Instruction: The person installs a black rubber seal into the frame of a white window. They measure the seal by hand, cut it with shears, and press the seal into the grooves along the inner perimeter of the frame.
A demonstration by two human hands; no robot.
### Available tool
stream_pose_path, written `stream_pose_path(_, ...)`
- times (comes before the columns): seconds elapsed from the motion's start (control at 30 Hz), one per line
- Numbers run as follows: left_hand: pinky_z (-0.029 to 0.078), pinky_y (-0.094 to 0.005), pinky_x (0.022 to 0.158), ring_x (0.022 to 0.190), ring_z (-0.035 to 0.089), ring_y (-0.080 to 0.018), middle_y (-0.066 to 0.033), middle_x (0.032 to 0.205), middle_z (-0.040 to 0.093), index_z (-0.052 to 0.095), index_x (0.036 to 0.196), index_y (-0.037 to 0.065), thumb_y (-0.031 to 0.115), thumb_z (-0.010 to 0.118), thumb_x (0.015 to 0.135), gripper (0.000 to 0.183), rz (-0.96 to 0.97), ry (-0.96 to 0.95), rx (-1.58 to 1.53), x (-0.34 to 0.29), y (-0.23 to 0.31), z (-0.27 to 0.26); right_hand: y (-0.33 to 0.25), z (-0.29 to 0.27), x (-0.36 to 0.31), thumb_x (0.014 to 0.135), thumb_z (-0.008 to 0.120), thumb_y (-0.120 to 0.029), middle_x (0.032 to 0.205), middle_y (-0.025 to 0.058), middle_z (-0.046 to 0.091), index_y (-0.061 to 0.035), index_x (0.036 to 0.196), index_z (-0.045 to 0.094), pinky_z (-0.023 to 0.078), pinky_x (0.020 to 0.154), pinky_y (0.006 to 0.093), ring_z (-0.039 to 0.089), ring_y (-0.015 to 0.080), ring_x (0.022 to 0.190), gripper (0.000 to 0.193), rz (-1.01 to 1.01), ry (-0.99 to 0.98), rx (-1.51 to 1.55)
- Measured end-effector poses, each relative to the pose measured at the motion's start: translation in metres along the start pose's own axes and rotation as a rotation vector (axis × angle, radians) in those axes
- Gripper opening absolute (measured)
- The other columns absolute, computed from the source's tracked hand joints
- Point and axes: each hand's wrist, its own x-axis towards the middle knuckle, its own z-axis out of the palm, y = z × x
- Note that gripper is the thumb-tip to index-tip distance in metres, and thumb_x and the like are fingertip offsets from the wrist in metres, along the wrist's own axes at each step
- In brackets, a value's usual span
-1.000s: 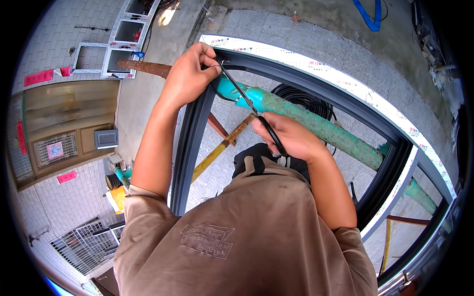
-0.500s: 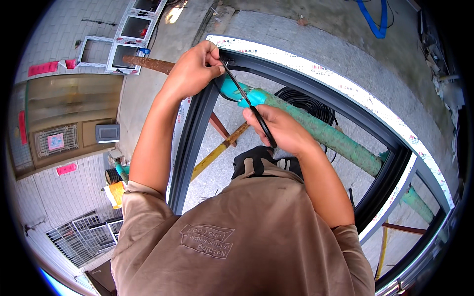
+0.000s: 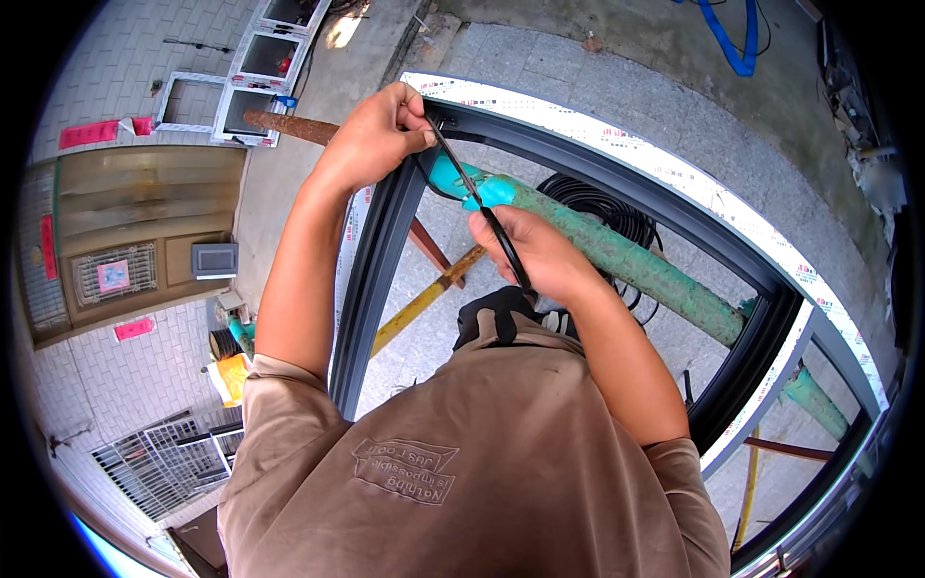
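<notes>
Scissors, black-handled — clamped in the right hand, slanting up to the far-left corner of the dark frame, above the green pipe. Strip, thin, black — apparently pinched at that corner by the left hand. Handling, as judged: strip taut, cutting tips square to it, left hand clear, frame unscratched.

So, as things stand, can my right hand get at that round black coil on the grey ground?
Probably not directly: the right hand is occupied with black-handled metal scissors, and the round black coil appears to lie below the dark grey frame, partly hidden behind the long, mottled green pipe.
</notes>
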Motion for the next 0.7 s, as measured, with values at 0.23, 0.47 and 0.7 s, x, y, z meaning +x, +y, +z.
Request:
stream_pose_path(0.23,0.055,-0.0262,0.085,0.093,0.069,-0.0107,-0.0041,0.097,0.073,0.055,0.112,0.005,-0.007,0.077,0.095,0.03,-0.012,-0.014,0.019,0.0,0.003,-0.001,-0.004,-0.002,-0.002,0.106,0.066,-0.071,0.07,-0.0054,0.048,-0.0075,0.103,0.067,0.038,0.056,0.0246,0.049,0.0066,0.06,0.063,0.034,-0.002,0.037)
stream_pose_path(0.47,0.055,-0.0258,0.084,0.092,0.069,-0.0106,-0.004,0.098,0.072,0.055,0.111,0.005,-0.008,0.076,0.095,0.029,0.012,-0.014,0.06,0.002,0.0,-0.002,0.0,-0.002,0.0,0.105,0.068,-0.072,0.07,-0.0059,0.048,-0.0107,0.091,0.062,0.037,0.053,0.0255,0.047,0.0062,0.058,0.063,0.013,0.008,0.023)
stream_pose_path(0.7,0.055,-0.0265,0.084,0.092,0.068,-0.0105,-0.0037,0.098,0.07,0.056,0.11,0.005,-0.008,0.076,0.095,0.028,0.02,-0.009,0.088,0.001,0.0,-0.002,-0.009,-0.004,-0.002,0.103,0.07,-0.073,0.067,-0.0052,0.05,-0.0123,0.083,0.061,0.04,0.053,0.0264,0.05,0.0063,0.057,0.064,0.001,0.086,-0.158)
